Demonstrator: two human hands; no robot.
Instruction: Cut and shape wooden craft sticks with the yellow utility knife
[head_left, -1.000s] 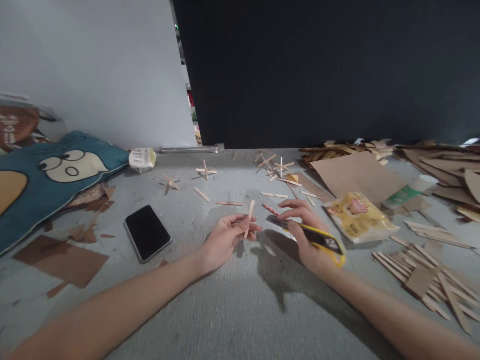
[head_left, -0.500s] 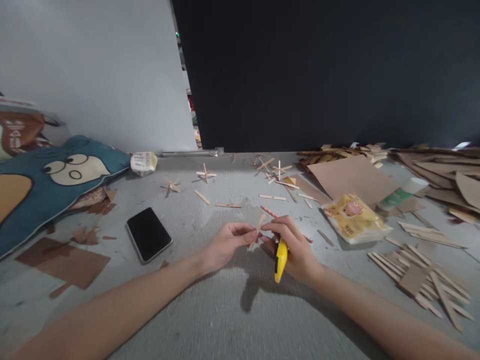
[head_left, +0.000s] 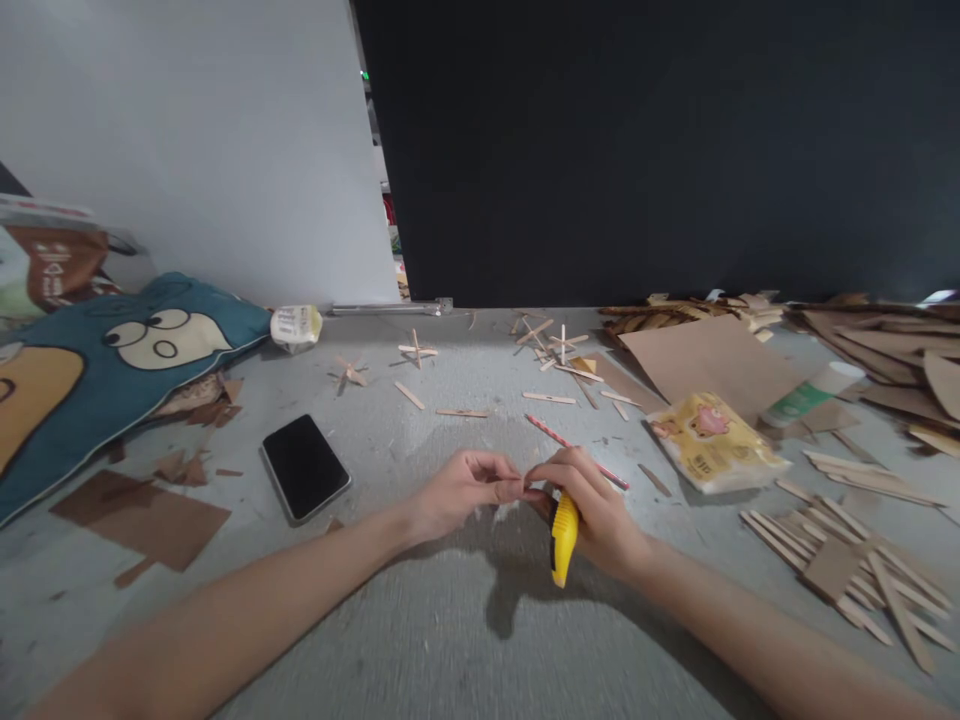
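My left hand (head_left: 480, 490) is closed in a pinch, its thumb and fingertips meeting those of my right hand above the table. Between them the wooden craft stick piece is almost wholly hidden. My right hand (head_left: 585, 505) is wrapped round a yellow utility knife (head_left: 565, 535), whose handle end hangs down below the palm; its blade cannot be seen. Just beyond the right hand lies a red striped pencil (head_left: 549, 430). Farther back are loose craft sticks (head_left: 462, 412) and small crossed-stick pieces (head_left: 417, 349).
A black phone (head_left: 305, 467) lies left, near a blue cartoon cushion (head_left: 161, 345) and brown cardboard scraps (head_left: 142, 515). On the right are a yellow tissue pack (head_left: 712, 440), a glue stick (head_left: 814, 393), and a pile of craft sticks (head_left: 847, 570). A dark panel (head_left: 660, 150) stands behind.
The crossed sticks between my fingertips were visible before and are now mostly hidden as they turned. My hands stay together, the knife's end slightly lower. The view has shifted slightly left.
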